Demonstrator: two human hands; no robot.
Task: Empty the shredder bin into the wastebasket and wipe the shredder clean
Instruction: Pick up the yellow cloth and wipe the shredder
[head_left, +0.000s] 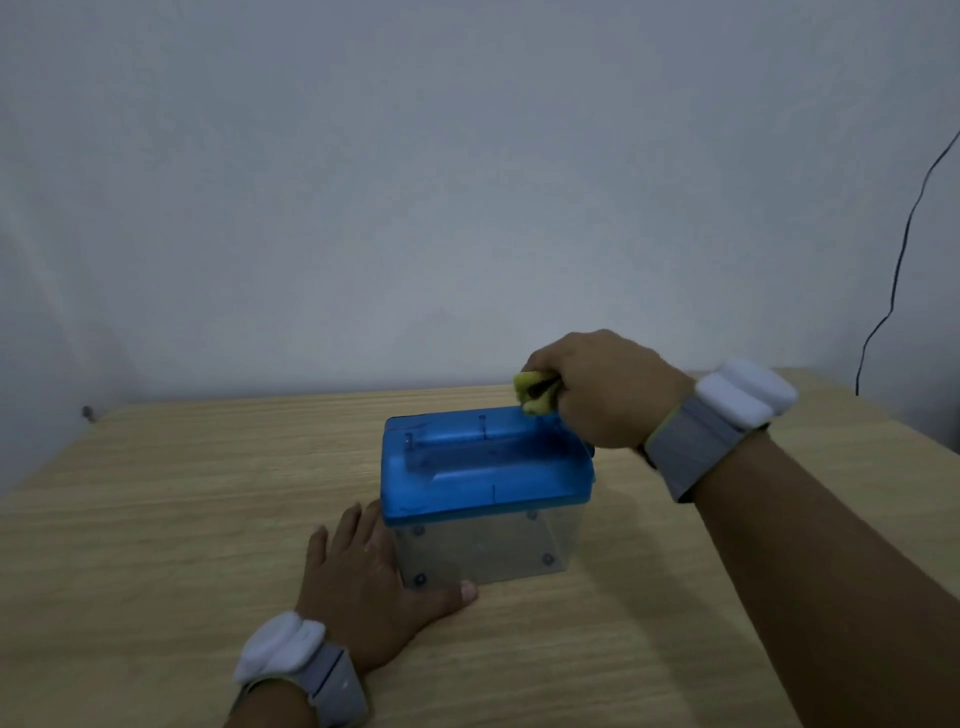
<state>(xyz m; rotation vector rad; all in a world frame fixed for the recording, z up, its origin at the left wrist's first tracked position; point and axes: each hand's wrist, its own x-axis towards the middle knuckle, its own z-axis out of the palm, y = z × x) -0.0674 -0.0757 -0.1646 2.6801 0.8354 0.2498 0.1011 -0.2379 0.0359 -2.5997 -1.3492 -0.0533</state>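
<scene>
A small shredder stands on the wooden table: a blue top (485, 462) sits on a clear plastic bin (488, 545) that looks empty. My left hand (366, 587) lies flat on the table against the bin's left side, with straight fingers and the thumb along the bin's front bottom edge. My right hand (597, 389) grips a bunched yellow cloth (535, 393) at the far right corner of the blue top. The wastebasket is not in view.
The light wooden table (182, 519) reaches to a plain grey wall behind. A black cable (904, 244) hangs down the wall at the far right. Both wrists wear grey bands with white pads.
</scene>
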